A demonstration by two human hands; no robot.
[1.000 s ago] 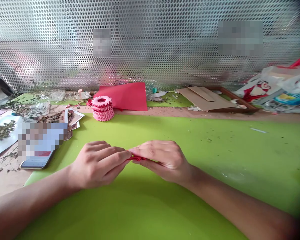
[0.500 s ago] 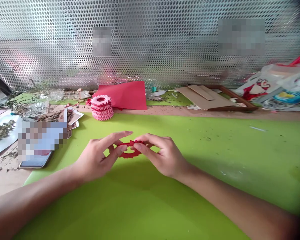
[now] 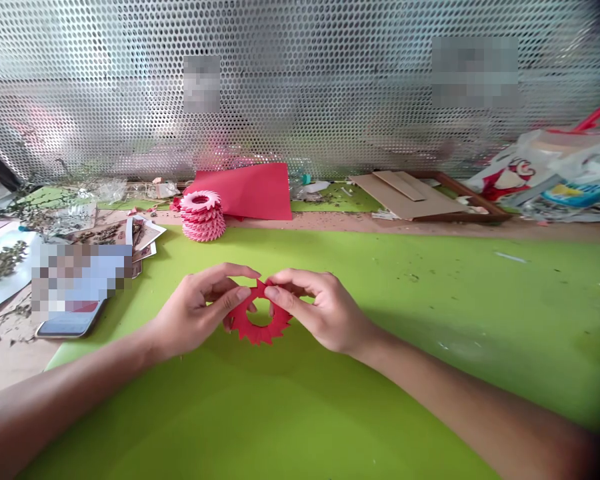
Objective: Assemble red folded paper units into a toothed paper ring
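Both hands pinch a toothed red ring above the green surface

The red ring (image 3: 259, 333) is held up in front of the person, over the near middle of the surface (image 3: 300, 420), its face tipped toward the camera so that the round hole shows. Pointed teeth run along its lower edge, and one point stands up at the top between the thumbs. The left hand (image 3: 195, 310) grips the ring's upper left, thumb in front and fingers behind, its index finger arched over the top. The right hand (image 3: 327, 313) pinches the upper right between thumb and fingers, the thumb close to the top point.

Beyond the hands, well apart from them, stands a stack of pink toothed rings (image 3: 203, 223), just in front of a red sheet (image 3: 260, 190). A phone (image 3: 69, 324) lies to the left, near some cards (image 3: 149, 233). Farther back on the right are cardboard pieces (image 3: 405, 198) on a brown frame (image 3: 490, 208), and plastic bags (image 3: 555, 180) beside it
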